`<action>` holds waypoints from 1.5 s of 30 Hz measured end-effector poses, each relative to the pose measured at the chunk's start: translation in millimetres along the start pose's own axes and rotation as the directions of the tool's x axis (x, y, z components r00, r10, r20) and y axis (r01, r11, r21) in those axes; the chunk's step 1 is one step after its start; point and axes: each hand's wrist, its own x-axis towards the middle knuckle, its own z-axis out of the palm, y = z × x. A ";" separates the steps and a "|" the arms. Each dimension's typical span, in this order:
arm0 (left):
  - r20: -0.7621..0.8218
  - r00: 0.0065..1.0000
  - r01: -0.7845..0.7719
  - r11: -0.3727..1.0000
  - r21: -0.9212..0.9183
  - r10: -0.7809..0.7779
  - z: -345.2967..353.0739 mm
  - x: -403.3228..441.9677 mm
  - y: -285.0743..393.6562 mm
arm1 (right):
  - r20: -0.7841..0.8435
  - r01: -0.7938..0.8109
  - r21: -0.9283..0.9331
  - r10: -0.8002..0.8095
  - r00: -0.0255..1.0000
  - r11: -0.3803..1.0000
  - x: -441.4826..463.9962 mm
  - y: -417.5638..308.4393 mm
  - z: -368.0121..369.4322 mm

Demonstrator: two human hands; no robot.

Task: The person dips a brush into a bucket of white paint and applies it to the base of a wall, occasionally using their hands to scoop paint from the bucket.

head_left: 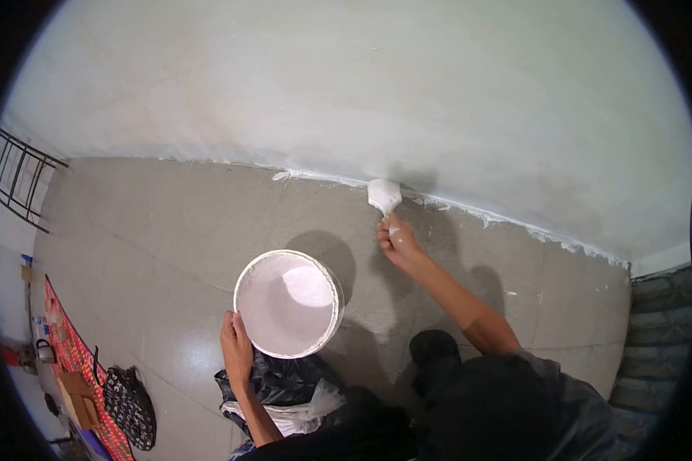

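Observation:
My right hand (397, 237) is closed round the handle of a wide paintbrush (384, 194) coated in white. The brush head touches the foot of the wall (407, 84), where it meets the floor. White paint (507, 220) runs along that joint with a ragged edge on the floor side. Spots of white mark the back of my right hand. My left hand (237, 342) grips the rim of a round white bucket (288, 303), tilted so that its mouth faces me. Pale paint coats the inside of the bucket.
Black and clear plastic bags (284, 388) lie below the bucket. A red patterned mat (68, 346) at the left bears a dark patterned bag (129, 407) and a cardboard box (79, 399). A black metal rack (21, 177) stands at the far left. Grey floor tiles (154, 230) stretch between.

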 end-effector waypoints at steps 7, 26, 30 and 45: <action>0.010 1.000 -0.009 1.000 0.013 0.008 -0.8 0.3 -2.6 | 0.169 0.010 0.136 -0.033 0.985 0.991 5.7 -30.3 52.6; 0.001 0.999 -0.041 0.999 0.001 0.041 -0.4 -1.5 1.7 | 0.150 -0.041 0.169 0.015 0.989 0.985 -3.0 -33.8 54.1; 0.002 1.000 -0.025 1.000 0.018 0.025 -0.6 -0.6 -3.7 | 0.078 -0.043 -0.014 0.044 0.996 0.999 -53.0 -33.0 45.6; 0.007 1.000 -0.006 1.000 0.012 0.006 -1.1 -0.7 -0.3 | -0.070 0.010 0.074 -0.005 0.998 0.997 1.7 -29.0 -6.4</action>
